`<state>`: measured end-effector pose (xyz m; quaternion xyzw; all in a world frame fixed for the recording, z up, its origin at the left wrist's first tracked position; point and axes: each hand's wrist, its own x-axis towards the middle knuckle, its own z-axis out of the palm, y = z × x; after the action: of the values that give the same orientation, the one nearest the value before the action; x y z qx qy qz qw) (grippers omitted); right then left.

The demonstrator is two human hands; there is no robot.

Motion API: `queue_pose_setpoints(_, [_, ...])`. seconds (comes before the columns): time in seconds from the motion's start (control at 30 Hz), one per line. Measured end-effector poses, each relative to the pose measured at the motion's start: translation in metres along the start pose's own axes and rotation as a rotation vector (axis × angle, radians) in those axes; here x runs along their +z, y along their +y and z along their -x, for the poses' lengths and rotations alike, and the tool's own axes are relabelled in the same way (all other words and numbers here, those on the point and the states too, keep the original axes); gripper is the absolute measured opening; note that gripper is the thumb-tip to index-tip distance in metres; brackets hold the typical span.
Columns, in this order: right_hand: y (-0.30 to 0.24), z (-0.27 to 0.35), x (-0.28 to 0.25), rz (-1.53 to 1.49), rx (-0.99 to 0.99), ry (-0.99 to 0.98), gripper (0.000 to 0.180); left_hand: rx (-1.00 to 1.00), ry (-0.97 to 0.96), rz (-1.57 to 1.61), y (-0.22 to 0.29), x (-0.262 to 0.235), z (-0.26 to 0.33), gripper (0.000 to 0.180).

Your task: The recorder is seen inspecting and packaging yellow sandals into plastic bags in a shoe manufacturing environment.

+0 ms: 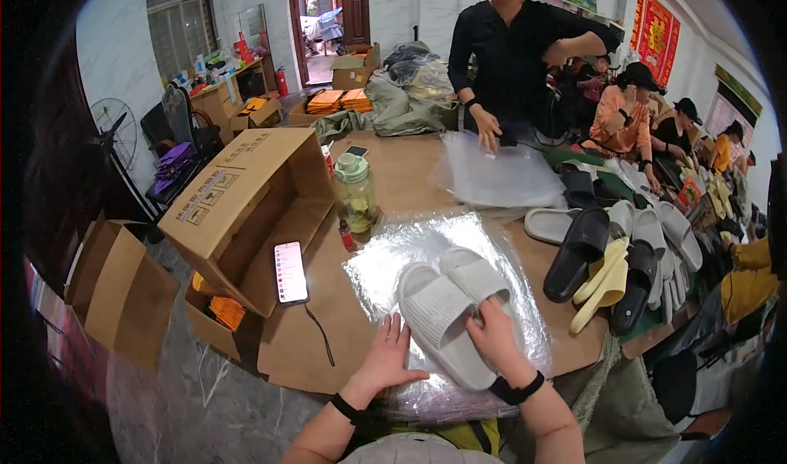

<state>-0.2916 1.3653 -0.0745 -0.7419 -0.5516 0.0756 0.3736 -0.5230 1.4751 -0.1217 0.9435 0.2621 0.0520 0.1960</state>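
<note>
A pair of pale grey slide sandals (pixel 451 312) lies side by side on a stack of clear plastic bags (pixel 385 255) spread over the brown surface (pixel 410 181), close to its near edge. The person's right hand (pixel 494 335) rests on the heel end of the right-hand sandal, fingers curled over its edge in a loose grip that closes on the sole. The left hand (pixel 388 356) lies flat and open on the plastic just beside the left-hand sandal, fingers spread, holding nothing. Both wrists wear dark bands.

To the left of the plastic a smartphone (pixel 290 272) leans lit against an open cardboard box (pixel 246 193) that lies on its side, a dark cable trailing from the phone toward the surface's edge. Behind the plastic stands a clear green-lidded bottle (pixel 357 192), with a small red-capped bottle (pixel 346 234) just beside it.

To the right, well apart from the hands, a heap of loose slides (pixel 623 259) in black, white and yellow covers the surface's far side. Across the surface a person in black (pixel 512 54) stands with one hand pressed on another stack of clear bags (pixel 496 173). Further right, several seated people bend over more footwear. On the floor at left sits another open cardboard carton (pixel 119 288), and a standing fan (pixel 115 132) is near the wall.
</note>
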Motion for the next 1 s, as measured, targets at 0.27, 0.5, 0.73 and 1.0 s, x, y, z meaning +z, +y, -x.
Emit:
queue_pose_setpoints(0.27, [-0.024,0.042,-0.043,0.084,0.109,0.156,0.023,0.029,-0.034,-0.028,-0.001,-0.006,-0.003,0.123])
queue_pose_setpoints(0.5, [-0.022,0.062,-0.067,-0.074,0.215,0.415,0.029,0.054,-0.043,0.011,-0.012,-0.005,-0.002,0.127])
queue_pose_setpoints(0.73, [-0.002,0.085,-0.016,0.186,0.264,0.145,0.028,0.209,-0.006,-0.273,0.019,-0.022,0.002,0.106])
queue_pose_setpoints(1.0, [0.015,0.085,0.0,0.317,0.241,0.144,0.029,0.258,-0.007,0.071,0.035,0.004,0.023,0.089])
